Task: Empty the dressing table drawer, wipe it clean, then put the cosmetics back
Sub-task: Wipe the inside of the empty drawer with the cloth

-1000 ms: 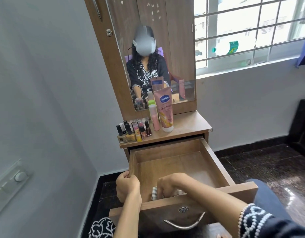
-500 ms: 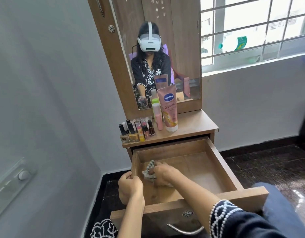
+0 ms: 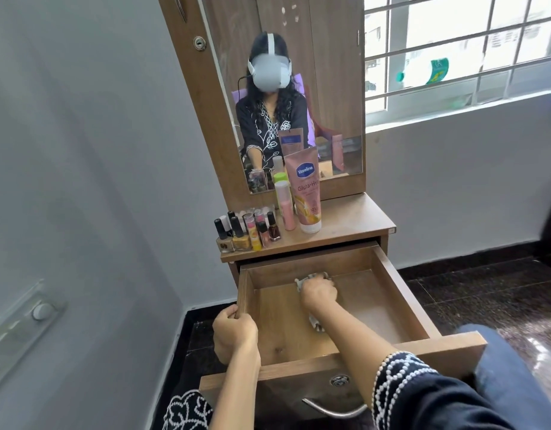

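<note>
The cloth (image 3: 311, 279) lies bunched on the floor of the open drawer (image 3: 401, 305), far back and a little left of the middle, close to the back wall. The right hand (image 3: 319, 293) sits on top of it with its fingers curled over the wad, gripping it and pressing it to the wood; only a pale edge of cloth shows beyond the knuckles, and another scrap of it peeks out beside the wrist. From this hand the unwiped ground, as I judge it, lies to the right and toward the front: the drawer's long axis runs away from the person, so the next stroke probably means drawing the cloth back along that line or sweeping it across to the right wall.

The left hand (image 3: 235, 333) is the nearer one to the person. Its fingers wrap the top edge of the drawer's left wall near the front corner, holding the drawer steady, well apart from the cloth.

The drawer holds nothing else that I can see. On the table (image 3: 355, 221) above stand the cosmetics: a cluster of nail polish bottles (image 3: 246, 232) at the left, a slim pink bottle (image 3: 285, 206) and a tall pink lotion tube (image 3: 307, 190) beside it, all upright before the mirror (image 3: 330, 88). Putting them back has not yet begun.
</note>
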`<state>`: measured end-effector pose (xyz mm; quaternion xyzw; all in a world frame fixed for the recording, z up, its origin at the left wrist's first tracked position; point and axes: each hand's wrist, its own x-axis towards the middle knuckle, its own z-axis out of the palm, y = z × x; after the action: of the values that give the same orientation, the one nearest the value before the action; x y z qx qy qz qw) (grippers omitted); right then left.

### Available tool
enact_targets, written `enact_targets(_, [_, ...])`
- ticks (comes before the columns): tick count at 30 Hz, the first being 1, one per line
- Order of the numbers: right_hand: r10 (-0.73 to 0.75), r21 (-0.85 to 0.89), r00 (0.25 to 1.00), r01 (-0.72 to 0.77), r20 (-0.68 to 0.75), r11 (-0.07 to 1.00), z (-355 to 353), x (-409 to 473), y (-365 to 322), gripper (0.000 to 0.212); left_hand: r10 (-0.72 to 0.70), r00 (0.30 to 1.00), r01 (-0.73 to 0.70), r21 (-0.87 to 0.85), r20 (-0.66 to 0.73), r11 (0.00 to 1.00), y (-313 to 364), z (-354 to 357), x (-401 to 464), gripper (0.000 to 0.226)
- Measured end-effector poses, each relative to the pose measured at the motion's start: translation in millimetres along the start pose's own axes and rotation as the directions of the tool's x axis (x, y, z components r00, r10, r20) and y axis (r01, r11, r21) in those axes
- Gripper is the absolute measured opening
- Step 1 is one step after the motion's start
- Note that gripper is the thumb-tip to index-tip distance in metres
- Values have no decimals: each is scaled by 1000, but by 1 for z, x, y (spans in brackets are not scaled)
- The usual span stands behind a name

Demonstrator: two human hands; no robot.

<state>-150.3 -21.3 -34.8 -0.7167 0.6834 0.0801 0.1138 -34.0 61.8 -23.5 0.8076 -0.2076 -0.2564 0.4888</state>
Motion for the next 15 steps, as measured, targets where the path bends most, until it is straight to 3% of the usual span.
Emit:
enact_targets(2, [-67,-46,993,72,93,996,-4,-7,2,39,-2,1000,2,8,-1,1000,1,-1,-1,27])
enact_targets(4, [-171,-110,947,207,274,972,-4,-17,3,42,2,1000,-2,10,-5,1000,0,-2,-1,28])
enact_targets(6, [-165,-206,895,269,414,941,4,-30,4,48,3,1000,-3,8,-6,1000,0,-2,-1,28])
enact_targets(10, [-216,-235,893,326,395,916,6,-37,11,40,-3,1000,3,8,6,1000,-1,-2,-4,27])
enact_targets(12, [-254,-169,894,334,369,928,-2,-38,15,38,-4,1000,4,-3,5,1000,-1,-2,-3,27])
enact_targets(15, [-302,-53,926,321,226,945,-8,-32,19,42,-9,1000,9,-5,3,1000,0,-2,-2,28])
